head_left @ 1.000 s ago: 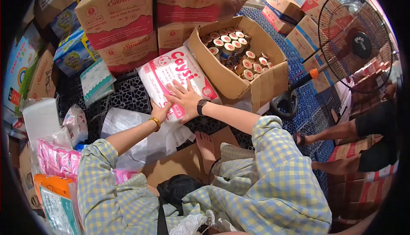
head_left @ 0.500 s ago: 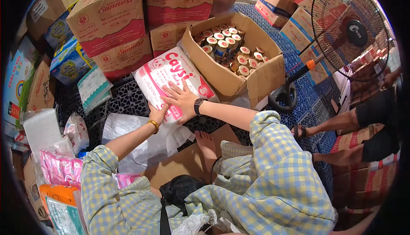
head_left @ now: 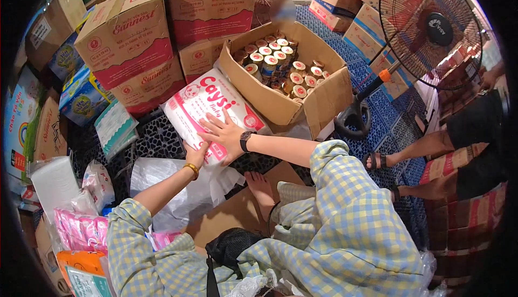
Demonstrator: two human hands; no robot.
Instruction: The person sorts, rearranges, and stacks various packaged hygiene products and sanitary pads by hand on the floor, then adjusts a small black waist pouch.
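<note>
A plump white-and-pink plastic pack (head_left: 199, 101) printed "Caysi Baby" lies tilted in front of me, against an open carton. My right hand (head_left: 226, 137) rests on its near part, fingers spread and stretched out over the printing. At the pack's near left edge is my left hand (head_left: 195, 155), with the thumb side against the wrapper and some fingers hidden; it seems to grip that edge. A crumpled clear plastic bag (head_left: 162, 183) lies just below the pack. The open carton (head_left: 280, 105) beyond holds several gold-lidded jars (head_left: 278, 55).
Stacked Sunnest cartons (head_left: 127, 38) stand at the back left. A black fan (head_left: 434, 29) is at the right, near another person's legs (head_left: 421, 151). Pink packets (head_left: 83, 229) and teal-white packs (head_left: 115, 128) lie left. A flattened cardboard piece (head_left: 229, 205) is by my foot.
The whole view has shifted slightly, with most things now further left. Both hands stay on the pack, which keeps nearly the same place against the carton.
</note>
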